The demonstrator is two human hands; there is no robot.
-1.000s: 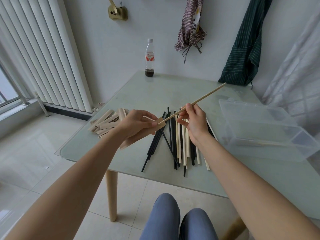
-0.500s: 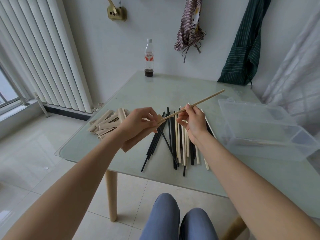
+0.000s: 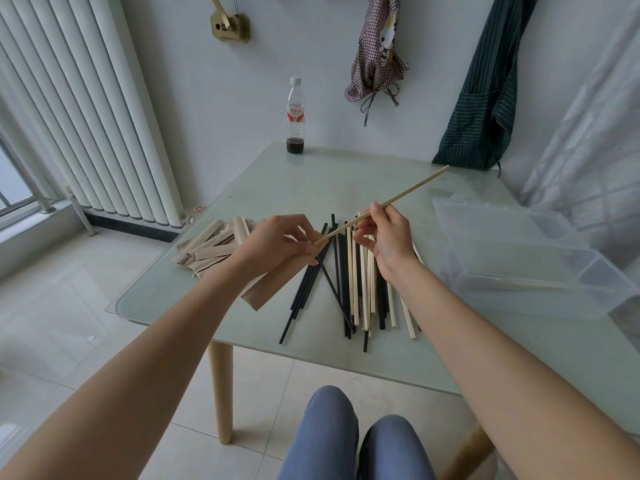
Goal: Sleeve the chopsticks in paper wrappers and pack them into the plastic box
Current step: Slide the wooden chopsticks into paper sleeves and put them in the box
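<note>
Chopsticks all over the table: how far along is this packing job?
Barely begun. Done: the clear plastic box seems to hold one pale sleeved item, hard to tell through the plastic. In hand: the right hand feeds a light wooden chopstick into a brown paper wrapper held by the left hand. Left: the loose black and pale chopsticks and the pile of empty wrappers.

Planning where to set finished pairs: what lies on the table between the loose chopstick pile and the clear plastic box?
Head view: bare glass tabletop between loose chopstick pile and clear plastic box.

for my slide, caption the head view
Right hand feeds a chopstick into the wrapper held by the left hand.
</note>
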